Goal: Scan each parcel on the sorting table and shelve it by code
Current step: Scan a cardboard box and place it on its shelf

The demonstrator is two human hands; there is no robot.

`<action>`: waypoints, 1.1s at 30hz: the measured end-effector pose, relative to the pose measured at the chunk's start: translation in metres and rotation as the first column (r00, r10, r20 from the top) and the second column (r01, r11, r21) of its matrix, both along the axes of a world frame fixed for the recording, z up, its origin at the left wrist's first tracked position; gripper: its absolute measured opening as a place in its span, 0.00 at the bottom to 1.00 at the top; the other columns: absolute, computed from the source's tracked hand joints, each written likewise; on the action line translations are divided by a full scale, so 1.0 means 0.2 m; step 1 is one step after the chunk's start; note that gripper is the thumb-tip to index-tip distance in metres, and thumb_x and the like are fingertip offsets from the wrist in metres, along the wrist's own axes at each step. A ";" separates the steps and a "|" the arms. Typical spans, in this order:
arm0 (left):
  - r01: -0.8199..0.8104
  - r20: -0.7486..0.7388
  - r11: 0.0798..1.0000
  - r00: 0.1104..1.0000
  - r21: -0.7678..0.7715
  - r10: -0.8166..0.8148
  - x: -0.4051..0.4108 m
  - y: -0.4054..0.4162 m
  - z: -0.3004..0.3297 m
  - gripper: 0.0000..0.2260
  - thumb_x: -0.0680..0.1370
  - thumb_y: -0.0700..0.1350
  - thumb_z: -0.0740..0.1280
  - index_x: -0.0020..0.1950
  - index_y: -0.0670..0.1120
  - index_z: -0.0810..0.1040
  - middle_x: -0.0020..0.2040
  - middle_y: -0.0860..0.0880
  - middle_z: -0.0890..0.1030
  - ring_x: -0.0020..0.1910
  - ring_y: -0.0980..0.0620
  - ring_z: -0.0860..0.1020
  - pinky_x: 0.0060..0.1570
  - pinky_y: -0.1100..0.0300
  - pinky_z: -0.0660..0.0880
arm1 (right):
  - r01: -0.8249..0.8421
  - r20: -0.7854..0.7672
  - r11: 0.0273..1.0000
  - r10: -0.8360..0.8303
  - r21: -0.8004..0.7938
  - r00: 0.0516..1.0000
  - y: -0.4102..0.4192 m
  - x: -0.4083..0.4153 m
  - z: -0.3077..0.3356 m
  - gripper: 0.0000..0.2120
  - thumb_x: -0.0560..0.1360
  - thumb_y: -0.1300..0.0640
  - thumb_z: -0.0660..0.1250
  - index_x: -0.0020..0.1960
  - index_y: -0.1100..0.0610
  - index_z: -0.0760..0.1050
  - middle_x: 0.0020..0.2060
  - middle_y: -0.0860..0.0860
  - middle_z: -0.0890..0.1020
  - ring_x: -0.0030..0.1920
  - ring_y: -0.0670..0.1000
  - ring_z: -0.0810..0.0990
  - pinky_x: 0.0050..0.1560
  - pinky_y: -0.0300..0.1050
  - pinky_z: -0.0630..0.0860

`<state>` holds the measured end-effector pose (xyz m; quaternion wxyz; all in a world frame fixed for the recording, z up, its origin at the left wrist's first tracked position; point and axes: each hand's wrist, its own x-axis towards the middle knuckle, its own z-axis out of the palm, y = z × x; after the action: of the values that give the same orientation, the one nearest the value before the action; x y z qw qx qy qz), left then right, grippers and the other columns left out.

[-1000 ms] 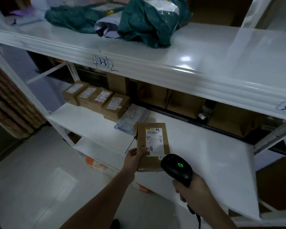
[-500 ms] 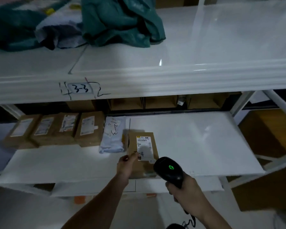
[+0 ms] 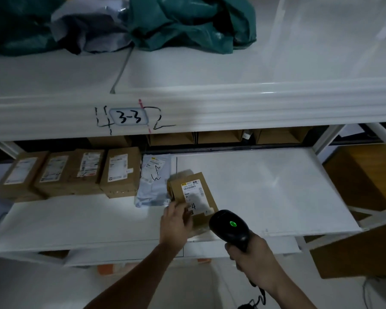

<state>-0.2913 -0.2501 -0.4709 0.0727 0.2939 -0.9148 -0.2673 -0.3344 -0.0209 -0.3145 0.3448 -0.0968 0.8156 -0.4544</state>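
Note:
My left hand [image 3: 176, 221] grips a small brown cardboard parcel [image 3: 193, 195] at its near left edge. The parcel bears a white label with a handwritten 4 and is over the white lower shelf [image 3: 265, 192], right of a grey poly mailer [image 3: 153, 180]; whether it rests on the shelf I cannot tell. My right hand [image 3: 254, 262] holds a black barcode scanner [image 3: 231, 228] with a green light lit, just below and right of the parcel. The shelf edge above carries a tag reading 3-3 [image 3: 129, 118].
Several brown boxes [image 3: 80, 172] stand in a row at the left of the lower shelf. Green and grey mailer bags [image 3: 187, 23] lie on the upper shelf. More cartons [image 3: 218, 137] sit behind. A brown carton [image 3: 354, 253] is at the right.
The view has swung to face the shelf and closed in. My left hand has carried the parcel forward over the lower shelf, beside the grey mailer. The scanner has stayed close by.

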 end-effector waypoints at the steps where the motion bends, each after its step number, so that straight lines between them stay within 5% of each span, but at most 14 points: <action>1: 0.201 -0.001 0.971 0.979 -0.127 -0.203 0.01 0.03 0.01 0.18 0.79 0.53 0.69 0.69 0.55 0.78 0.71 0.51 0.73 0.70 0.48 0.70 0.67 0.52 0.71 | -0.005 0.000 1.000 0.005 -0.001 1.000 -0.01 0.00 0.00 0.04 0.73 0.62 0.68 0.42 0.54 0.75 0.28 0.51 0.79 0.23 0.44 0.72 0.27 0.37 0.69; 4: 0.488 0.174 0.845 0.871 -0.217 -0.459 0.02 0.08 -0.03 0.19 0.81 0.54 0.63 0.72 0.57 0.76 0.76 0.53 0.68 0.76 0.49 0.63 0.74 0.48 0.67 | -0.018 -0.013 1.000 0.018 0.010 1.000 -0.02 -0.01 0.01 0.06 0.73 0.61 0.68 0.41 0.51 0.75 0.29 0.50 0.78 0.25 0.45 0.72 0.31 0.40 0.70; 12: 0.452 0.427 0.849 0.848 -0.272 -0.315 -0.27 -0.10 0.05 0.27 0.83 0.46 0.62 0.82 0.48 0.62 0.84 0.46 0.56 0.84 0.41 0.51 0.83 0.43 0.48 | 0.061 0.021 0.998 -0.061 -0.005 0.998 0.07 0.00 0.02 0.05 0.73 0.62 0.68 0.40 0.56 0.73 0.27 0.50 0.77 0.22 0.45 0.72 0.25 0.36 0.68; 18: 0.369 0.582 0.902 0.793 -0.224 -0.180 -0.46 -0.24 0.13 0.27 0.83 0.50 0.60 0.80 0.44 0.60 0.84 0.43 0.49 0.83 0.37 0.44 0.81 0.40 0.49 | 0.152 0.008 0.988 -0.152 0.041 0.988 0.19 0.00 0.00 0.03 0.73 0.60 0.68 0.41 0.57 0.75 0.26 0.50 0.78 0.23 0.47 0.74 0.28 0.40 0.70; 22: 0.412 0.576 0.897 0.777 -0.163 -0.252 -0.50 -0.09 0.28 0.26 0.83 0.54 0.61 0.79 0.47 0.63 0.83 0.44 0.55 0.82 0.39 0.53 0.78 0.44 0.59 | 0.204 -0.025 0.978 -0.203 0.050 0.979 0.30 0.00 0.06 0.05 0.73 0.59 0.69 0.42 0.59 0.75 0.24 0.50 0.78 0.24 0.47 0.75 0.27 0.41 0.71; 28: 0.578 0.416 0.807 0.768 -0.121 -0.488 -0.67 0.36 0.55 0.37 0.82 0.64 0.60 0.86 0.50 0.51 0.86 0.49 0.46 0.85 0.47 0.43 0.83 0.47 0.45 | 0.349 -0.066 0.937 -0.348 0.011 0.935 0.57 -0.07 0.25 0.08 0.75 0.60 0.68 0.46 0.66 0.75 0.27 0.54 0.76 0.25 0.49 0.71 0.25 0.40 0.67; 33: 0.711 0.322 0.694 0.687 -0.113 -0.652 -0.89 0.87 0.76 0.39 0.81 0.67 0.59 0.86 0.53 0.49 0.86 0.51 0.45 0.85 0.49 0.44 0.82 0.49 0.43 | 0.461 -0.131 0.887 -0.462 -0.042 0.877 0.92 -0.14 0.42 0.03 0.75 0.60 0.68 0.45 0.58 0.76 0.27 0.51 0.78 0.24 0.45 0.73 0.26 0.36 0.70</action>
<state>-0.4694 -0.0756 -0.3191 -0.1181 -0.0483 -0.9836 -0.1273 -0.3630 0.1622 -0.2310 0.1695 0.0676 0.8347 -0.5196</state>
